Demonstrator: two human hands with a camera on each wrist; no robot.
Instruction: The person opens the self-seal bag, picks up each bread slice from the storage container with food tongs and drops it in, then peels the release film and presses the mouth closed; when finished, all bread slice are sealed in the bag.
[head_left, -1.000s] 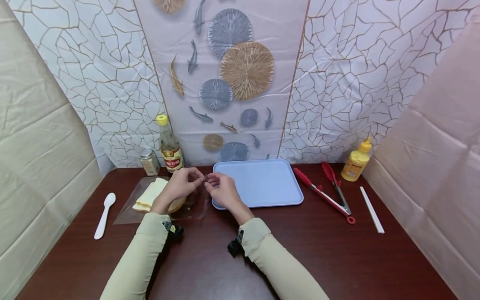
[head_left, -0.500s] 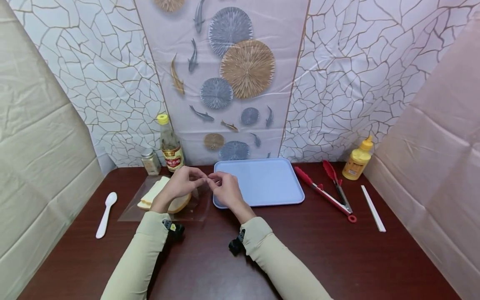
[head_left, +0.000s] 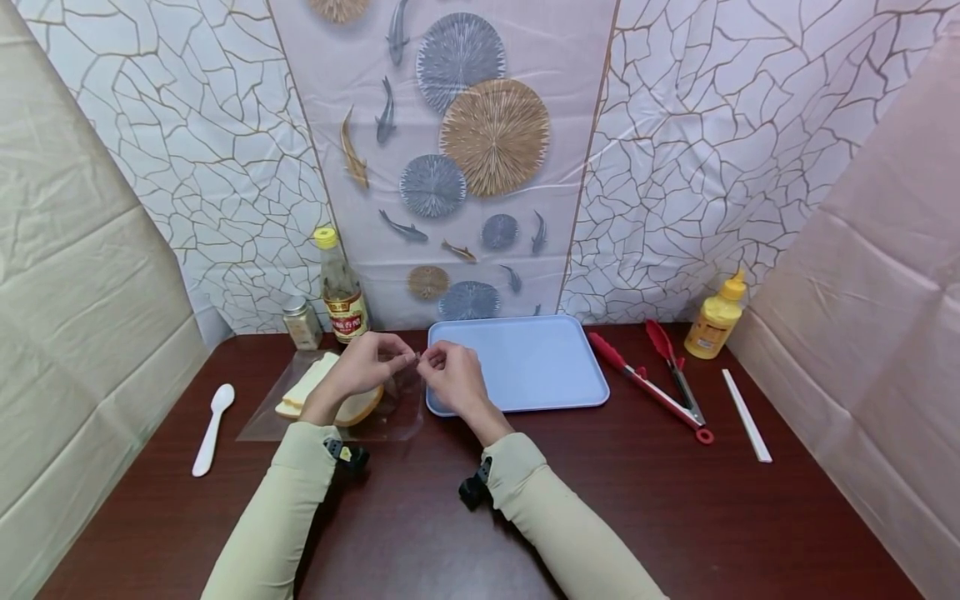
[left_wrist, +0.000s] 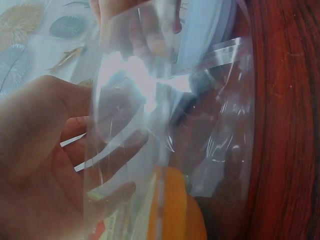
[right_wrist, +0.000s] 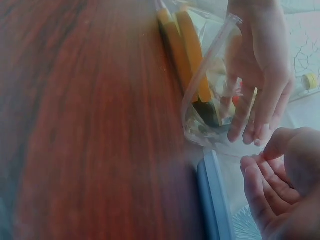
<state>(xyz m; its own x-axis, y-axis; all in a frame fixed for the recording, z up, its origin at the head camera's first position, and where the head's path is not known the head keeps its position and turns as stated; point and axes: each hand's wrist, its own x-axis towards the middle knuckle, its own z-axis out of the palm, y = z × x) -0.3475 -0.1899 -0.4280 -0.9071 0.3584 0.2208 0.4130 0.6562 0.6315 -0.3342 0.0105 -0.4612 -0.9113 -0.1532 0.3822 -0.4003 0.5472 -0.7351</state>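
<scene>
Dark reddish-brown wooden tabletop [head_left: 420,517], glossy, bare at the near edge. Mid-surface: left hand [head_left: 362,367] and right hand [head_left: 450,377], each pinching the mouth of a clear plastic bag [head_left: 337,404] holding bread slices [head_left: 322,387], left of centre. White spoon [head_left: 211,429] far left; light blue tray [head_left: 525,367] just right of the hands; red tongs [head_left: 652,379]; white stick [head_left: 745,417]. At the back: spice jar [head_left: 302,323], sauce bottle [head_left: 342,290], yellow squeeze bottle [head_left: 716,321]. Walls: crackle-patterned sheeting, fish-and-disc panel [head_left: 450,158]; beige drapes at the sides.
</scene>
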